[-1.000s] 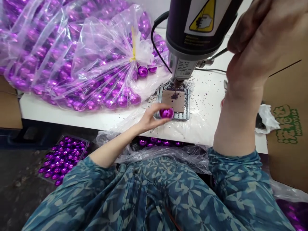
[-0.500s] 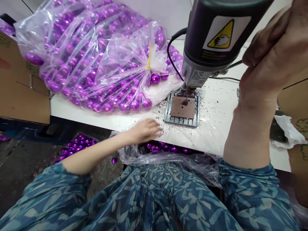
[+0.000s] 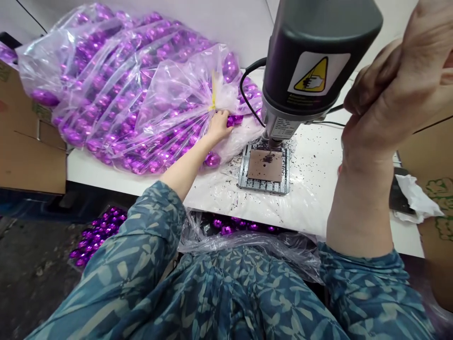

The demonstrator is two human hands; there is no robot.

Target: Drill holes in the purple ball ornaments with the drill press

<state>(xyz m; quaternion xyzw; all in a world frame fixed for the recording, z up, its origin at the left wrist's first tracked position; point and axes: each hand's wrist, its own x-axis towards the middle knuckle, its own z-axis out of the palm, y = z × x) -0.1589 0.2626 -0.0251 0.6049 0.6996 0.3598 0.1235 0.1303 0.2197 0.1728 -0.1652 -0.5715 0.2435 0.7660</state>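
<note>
My left hand point(image 3: 219, 125) reaches to the neck of a big clear bag point(image 3: 170, 99) full of shiny purple balls. Its fingers are closed on a faceted purple ball point(image 3: 230, 121), partly hidden by the hand. Raised at the right of a drill press point(image 3: 311, 61), my right hand point(image 3: 385, 85) is curled around the press's feed lever point(image 3: 334, 108); the gripped part is hidden. Under the drill head, a brown square plate point(image 3: 260, 172) with a small hole lies on the slotted metal base point(image 3: 264, 188). Dark shavings sit on the plate.
Shavings dot the white table point(image 3: 311, 165). An open plastic bag point(image 3: 247, 241) with purple balls hangs at the table's front edge. More balls lie in a container point(image 3: 95, 236) low on the left. Cardboard boxes point(image 3: 31, 141) flank the table; crumpled white paper point(image 3: 417, 196) lies at right.
My left hand has moved from the table's front edge up and forward to the balls at the bag's neck. The right hand stays by the drill press. The view has shifted slightly.
</note>
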